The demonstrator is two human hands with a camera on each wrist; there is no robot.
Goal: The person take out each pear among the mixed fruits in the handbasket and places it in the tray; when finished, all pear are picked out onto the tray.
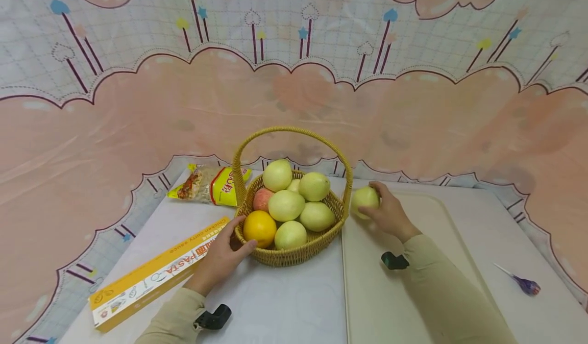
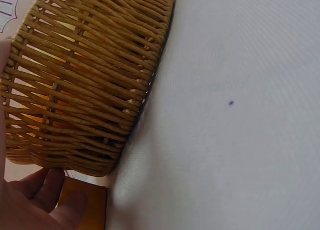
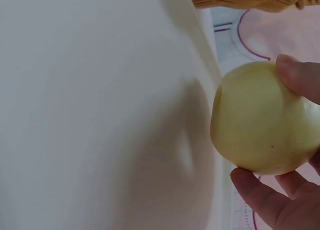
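Observation:
A wicker basket [image 1: 294,258] with a tall arched handle stands at the middle of the table, full of several pale green pears [image 1: 287,205], an orange [image 1: 260,228] and a red apple [image 1: 263,199]. My left hand [image 1: 221,257] holds the basket at its near left side, thumb by the front rim and fingers at the outer left. To the right of the basket, my right hand [image 1: 390,214] grips one pale green pear [image 3: 262,120] between thumb and fingers. In the right wrist view this pear is over the pale surface, apart from the basket.
A long pasta box [image 1: 158,277] lies diagonally at the left, close to my left hand. Behind it is a yellow-ended clear food bag [image 1: 206,185]. Under my right arm lies a beige tray [image 1: 367,293]. A wrapped lollipop [image 1: 525,285] is at the far right.

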